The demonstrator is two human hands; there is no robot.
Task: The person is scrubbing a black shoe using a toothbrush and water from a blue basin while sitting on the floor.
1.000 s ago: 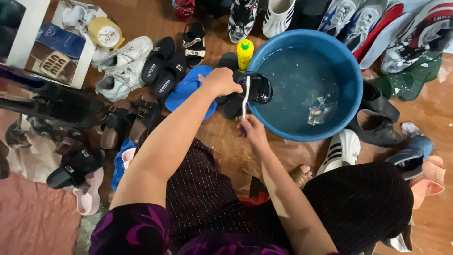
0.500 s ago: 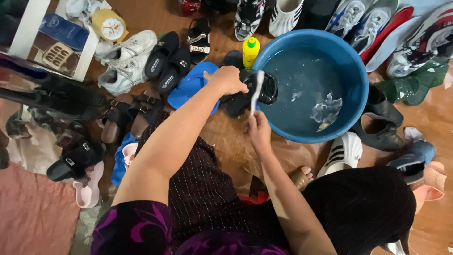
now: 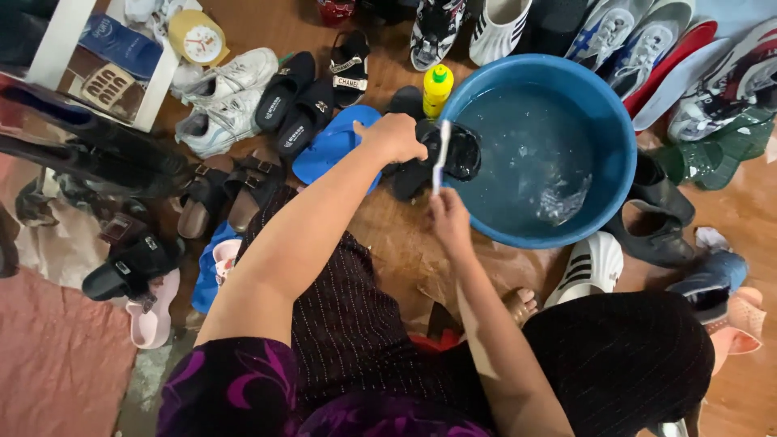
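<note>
1. The left hand (image 3: 395, 136) is closing its fingers around a black sandal (image 3: 453, 154), holding it tilted over the near-left rim of the blue basin (image 3: 615, 137). Held there, the sandal is sitting just above the water, so drips would seem to fall back inside rather than on the floor.

2. The right hand (image 3: 447, 217) is pinching the lower end of a white toothbrush (image 3: 439, 154), fingers pressed together around the handle. The brush is standing nearly upright, its head touching the sandal's edge; gripping it low appears to give reach across the strap.

3. The basin is resting on the brown floor (image 3: 405, 243), straight ahead of the person's knees, close enough for both arms to reach it without leaning.

4. A yellow bottle with a green cap (image 3: 437, 87) is standing upright just beside the basin's left rim, near the left hand, within easy reach.

5. A blue flip-flop (image 3: 328, 150) is lying flat on the floor under the left forearm, and white sneakers (image 3: 222, 101) are sitting farther left, well apart from the water.

6. More shoes are ringing the basin along the far and right sides of the floor.
</note>
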